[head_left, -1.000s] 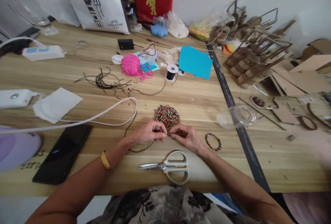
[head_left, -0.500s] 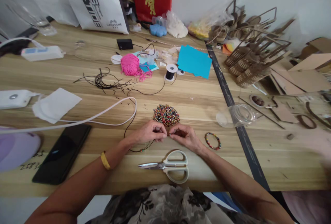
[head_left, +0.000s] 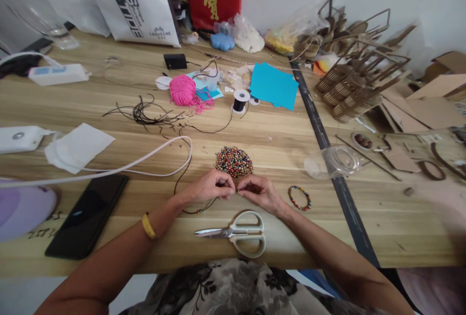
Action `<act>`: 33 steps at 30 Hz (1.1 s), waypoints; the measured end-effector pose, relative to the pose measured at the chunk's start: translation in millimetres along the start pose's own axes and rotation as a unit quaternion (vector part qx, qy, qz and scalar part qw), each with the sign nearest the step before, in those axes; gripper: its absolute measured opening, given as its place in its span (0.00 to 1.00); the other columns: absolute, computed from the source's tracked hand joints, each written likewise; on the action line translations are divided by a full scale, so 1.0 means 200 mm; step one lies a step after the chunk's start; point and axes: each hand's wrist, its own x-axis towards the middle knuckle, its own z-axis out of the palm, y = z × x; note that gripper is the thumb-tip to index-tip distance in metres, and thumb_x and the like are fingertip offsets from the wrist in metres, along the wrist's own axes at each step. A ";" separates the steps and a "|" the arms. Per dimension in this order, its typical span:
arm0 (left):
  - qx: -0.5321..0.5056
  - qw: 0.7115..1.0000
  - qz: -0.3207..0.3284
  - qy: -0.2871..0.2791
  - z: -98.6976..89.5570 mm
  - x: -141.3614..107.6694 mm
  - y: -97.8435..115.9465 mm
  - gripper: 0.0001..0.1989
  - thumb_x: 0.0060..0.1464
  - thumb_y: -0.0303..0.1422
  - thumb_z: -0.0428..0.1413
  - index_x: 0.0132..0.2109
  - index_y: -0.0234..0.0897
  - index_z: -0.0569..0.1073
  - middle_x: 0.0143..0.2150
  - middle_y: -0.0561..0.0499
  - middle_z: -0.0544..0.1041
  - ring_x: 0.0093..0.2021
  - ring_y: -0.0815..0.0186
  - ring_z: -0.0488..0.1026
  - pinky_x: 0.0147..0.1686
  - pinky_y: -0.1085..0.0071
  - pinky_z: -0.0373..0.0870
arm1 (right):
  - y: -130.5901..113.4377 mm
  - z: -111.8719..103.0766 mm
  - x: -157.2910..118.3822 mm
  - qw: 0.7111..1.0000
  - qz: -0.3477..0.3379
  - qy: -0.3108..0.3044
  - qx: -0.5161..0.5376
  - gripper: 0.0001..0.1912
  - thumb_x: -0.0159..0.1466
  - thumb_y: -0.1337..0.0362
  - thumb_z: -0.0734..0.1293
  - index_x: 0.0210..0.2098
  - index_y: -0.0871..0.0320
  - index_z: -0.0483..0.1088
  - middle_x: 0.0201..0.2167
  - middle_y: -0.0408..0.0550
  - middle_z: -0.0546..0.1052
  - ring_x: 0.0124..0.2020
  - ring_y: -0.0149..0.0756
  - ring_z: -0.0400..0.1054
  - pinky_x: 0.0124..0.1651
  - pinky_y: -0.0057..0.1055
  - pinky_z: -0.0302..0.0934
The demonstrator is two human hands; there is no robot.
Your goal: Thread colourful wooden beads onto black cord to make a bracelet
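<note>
My left hand point(head_left: 214, 185) pinches the end of a black cord point(head_left: 178, 181), which runs back under the hand and carries a few coloured beads point(head_left: 199, 211). Close by, my right hand point(head_left: 260, 191) is closed on a small dark bead point(head_left: 238, 190) between thumb and forefinger. The two sets of fingertips almost meet. Just beyond them lies a heap of multicoloured beads point(head_left: 233, 161). Scissors with pale handles point(head_left: 247, 227) rest on the table below my hands, blades toward the left. A finished-looking beaded bracelet point(head_left: 299, 198) sits right of my right wrist.
A white cable point(head_left: 156, 155) loops left of the beads, near a black phone point(head_left: 87, 215). Behind are a spool of black cord point(head_left: 240, 101), pink yarn point(head_left: 183, 90), cut cords point(head_left: 145, 113) and blue sheets point(head_left: 274, 87). A clear plastic container point(head_left: 338, 161) stands right.
The fingertips have shifted very slightly around the bead. Otherwise the hands and the things on the table stay where they were.
</note>
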 end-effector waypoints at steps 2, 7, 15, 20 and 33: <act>-0.001 1.000 0.000 -0.001 0.00 0.00 0.00 0.09 0.50 0.34 0.59 0.31 0.30 0.73 0.22 0.52 0.74 0.22 0.73 0.69 0.25 0.78 0.66 | 0.00 0.00 0.00 1.000 0.001 -0.002 0.000 0.13 0.60 0.55 0.69 0.34 0.61 0.72 0.29 0.48 0.74 0.30 0.31 0.67 0.34 0.28 0.62; 0.009 1.000 -0.007 0.000 0.00 0.00 0.00 0.08 0.50 0.33 0.58 0.31 0.30 0.73 0.22 0.52 0.74 0.22 0.72 0.70 0.24 0.78 0.66 | 0.00 -0.01 0.00 1.000 -0.008 -0.006 -0.001 0.13 0.61 0.56 0.69 0.34 0.61 0.72 0.30 0.48 0.74 0.31 0.32 0.67 0.35 0.28 0.62; 0.010 1.000 -0.004 0.001 0.01 0.00 0.01 0.08 0.50 0.33 0.58 0.31 0.30 0.73 0.21 0.53 0.73 0.22 0.72 0.69 0.25 0.77 0.65 | 0.00 -0.01 0.00 1.000 -0.024 -0.013 -0.013 0.11 0.62 0.58 0.68 0.34 0.61 0.73 0.31 0.49 0.75 0.33 0.33 0.68 0.37 0.29 0.63; 0.016 1.000 0.004 -0.002 0.01 0.00 0.00 0.07 0.51 0.32 0.57 0.31 0.30 0.73 0.21 0.53 0.73 0.22 0.73 0.68 0.25 0.78 0.64 | 0.00 -0.01 0.00 0.999 -0.025 -0.017 -0.018 0.12 0.62 0.57 0.68 0.34 0.61 0.73 0.31 0.49 0.75 0.33 0.33 0.69 0.37 0.29 0.63; 0.038 0.999 0.011 0.002 0.01 0.00 0.01 0.08 0.52 0.32 0.57 0.31 0.30 0.73 0.22 0.52 0.74 0.23 0.72 0.68 0.25 0.77 0.64 | 0.00 -0.01 0.01 0.999 -0.030 -0.016 -0.034 0.13 0.62 0.56 0.68 0.34 0.61 0.72 0.30 0.49 0.75 0.31 0.33 0.68 0.36 0.29 0.63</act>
